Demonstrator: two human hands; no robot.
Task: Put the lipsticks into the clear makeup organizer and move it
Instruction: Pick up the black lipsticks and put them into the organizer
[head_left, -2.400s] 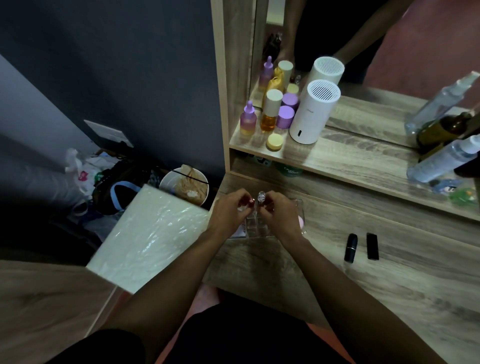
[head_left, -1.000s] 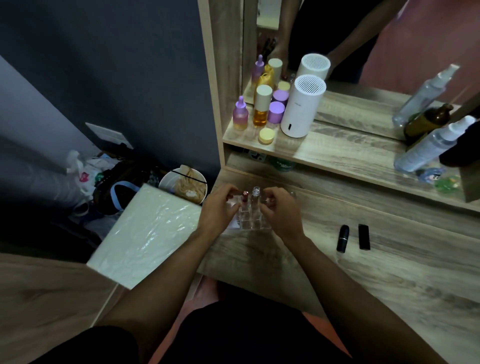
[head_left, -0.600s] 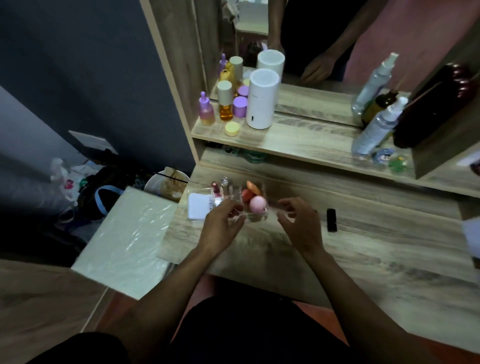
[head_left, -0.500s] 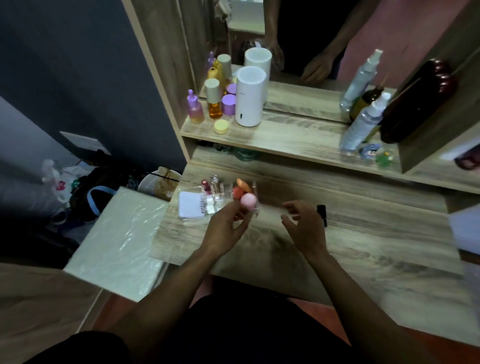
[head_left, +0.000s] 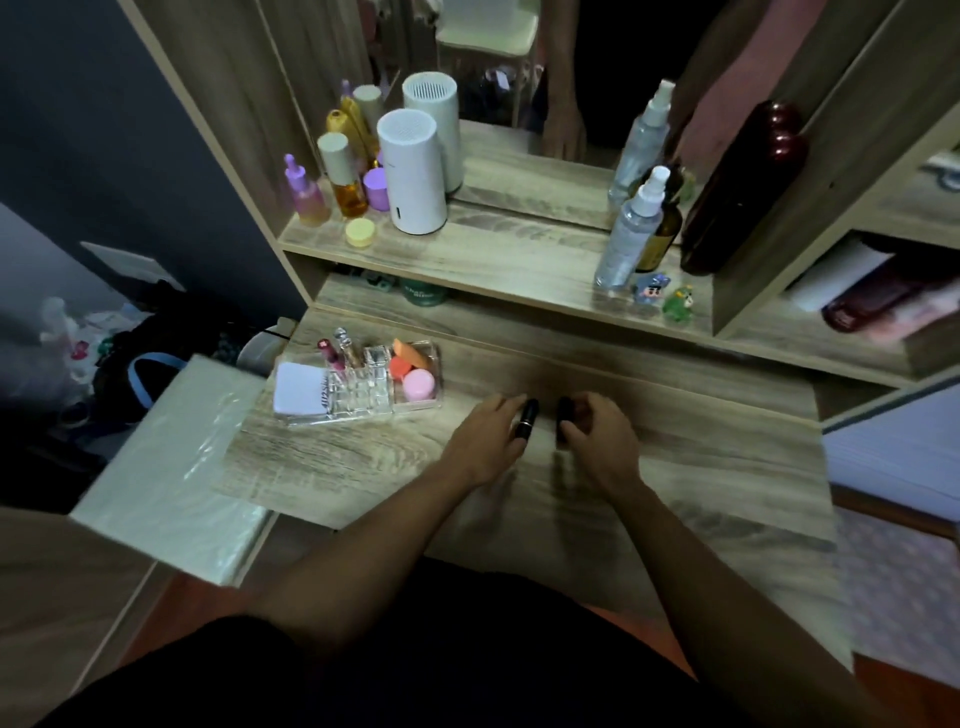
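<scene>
The clear makeup organizer (head_left: 363, 400) stands at the desk's left end. In its slots are a red-topped tube (head_left: 328, 353) and a clear-topped tube (head_left: 347, 345); pink and orange sponges fill its right compartment. Two black lipsticks lie on the desk to its right. My left hand (head_left: 488, 441) has its fingers closed around the rounded black lipstick (head_left: 527, 418). My right hand (head_left: 602, 441) curls over the square black lipstick (head_left: 563, 415), gripping it with thumb and fingers. Both lipsticks still touch the desk.
A raised shelf (head_left: 493, 254) behind the desk carries small bottles, a white cylinder (head_left: 413, 171), spray bottles (head_left: 631, 228) and two figurines. A mirror is at the back. A plastic-wrapped white board (head_left: 171, 467) leans at the desk's left edge, and bags lie on the floor.
Both hands left the organizer and moved right to the two black lipsticks, closing on them. The camera view swung to the right.
</scene>
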